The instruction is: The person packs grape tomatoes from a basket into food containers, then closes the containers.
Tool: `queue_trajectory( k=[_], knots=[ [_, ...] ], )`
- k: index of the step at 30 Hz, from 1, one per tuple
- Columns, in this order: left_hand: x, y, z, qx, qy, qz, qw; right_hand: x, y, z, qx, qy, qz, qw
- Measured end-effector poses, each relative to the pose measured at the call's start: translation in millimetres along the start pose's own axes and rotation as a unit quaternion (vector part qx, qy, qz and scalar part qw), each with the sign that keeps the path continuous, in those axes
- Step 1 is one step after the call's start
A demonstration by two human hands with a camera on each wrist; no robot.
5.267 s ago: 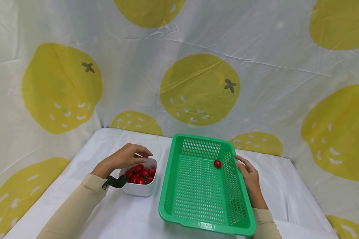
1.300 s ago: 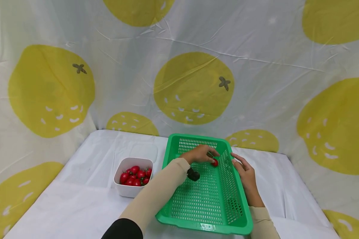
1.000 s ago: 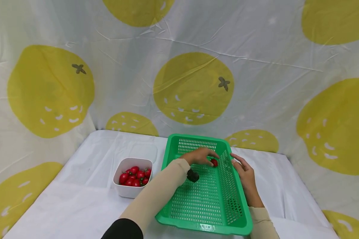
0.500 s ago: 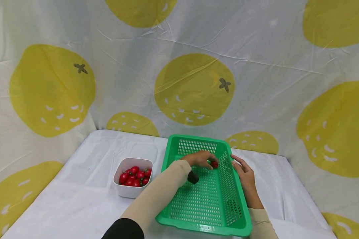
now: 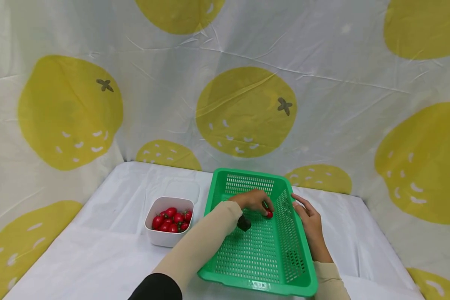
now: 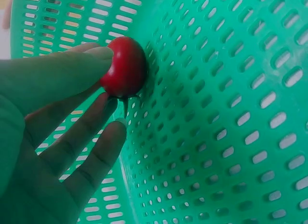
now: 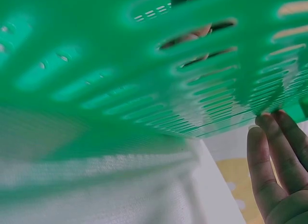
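Note:
In the head view my left hand (image 5: 254,200) reaches into a green plastic basket (image 5: 258,287) and pinches a cherry tomato (image 5: 269,214) near its right wall. The left wrist view shows the red tomato (image 6: 126,66) between thumb and fingers, its green stem pointing down, close to the perforated wall. My right hand (image 5: 310,223) is at the outside of the basket's right wall, just under the rim. In the right wrist view the straight fingers (image 7: 269,151) touch the basket's outer side.
Left of the basket stands a white square container (image 5: 167,239) holding several cherry tomatoes (image 5: 172,221). A translucent lid (image 5: 182,189) lies behind it on the white cloth (image 5: 108,250). A lemon-print curtain (image 5: 165,91) encloses the back and sides.
My left hand has gone from above the white container into the basket and taken hold of the cherry tomato, shifting it slightly toward me. The right hand stays at the basket's side.

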State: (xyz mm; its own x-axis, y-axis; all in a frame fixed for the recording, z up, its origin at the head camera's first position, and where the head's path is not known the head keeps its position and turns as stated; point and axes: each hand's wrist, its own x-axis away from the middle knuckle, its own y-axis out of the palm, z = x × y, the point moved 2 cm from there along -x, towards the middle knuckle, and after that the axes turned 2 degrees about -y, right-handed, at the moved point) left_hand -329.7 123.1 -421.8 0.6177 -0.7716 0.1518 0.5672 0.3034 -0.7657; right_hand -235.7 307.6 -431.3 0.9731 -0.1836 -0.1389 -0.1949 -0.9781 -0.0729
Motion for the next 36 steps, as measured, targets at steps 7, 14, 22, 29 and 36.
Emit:
queue_trajectory(
  k=[7, 14, 22, 29, 36],
  knots=[
    [1.8, 0.3, 1.6, -0.011, 0.001, -0.005, 0.9999, -0.1, -0.5, -1.8, 0.006, 0.005, 0.003, 1.000],
    [3.7, 3.1, 0.1, -0.016, -0.015, -0.018, 0.9996, 2.0, 0.3, -2.4, 0.007, 0.006, 0.003, 1.000],
    [4.2, 3.5, -0.9, -0.020, -0.032, -0.022, 0.9990, 1.8, 0.7, -2.7, 0.009, 0.003, 0.006, 1.000],
    [2.6, 3.6, -2.6, -0.023, -0.032, -0.022, 0.9990, 1.1, 0.5, -1.8, 0.010, -0.004, 0.000, 1.000],
    [2.5, 3.8, -3.9, -0.029, -0.028, -0.022, 0.9989, 1.3, 0.2, -2.6, 0.010, -0.001, 0.002, 1.000]
  ],
)
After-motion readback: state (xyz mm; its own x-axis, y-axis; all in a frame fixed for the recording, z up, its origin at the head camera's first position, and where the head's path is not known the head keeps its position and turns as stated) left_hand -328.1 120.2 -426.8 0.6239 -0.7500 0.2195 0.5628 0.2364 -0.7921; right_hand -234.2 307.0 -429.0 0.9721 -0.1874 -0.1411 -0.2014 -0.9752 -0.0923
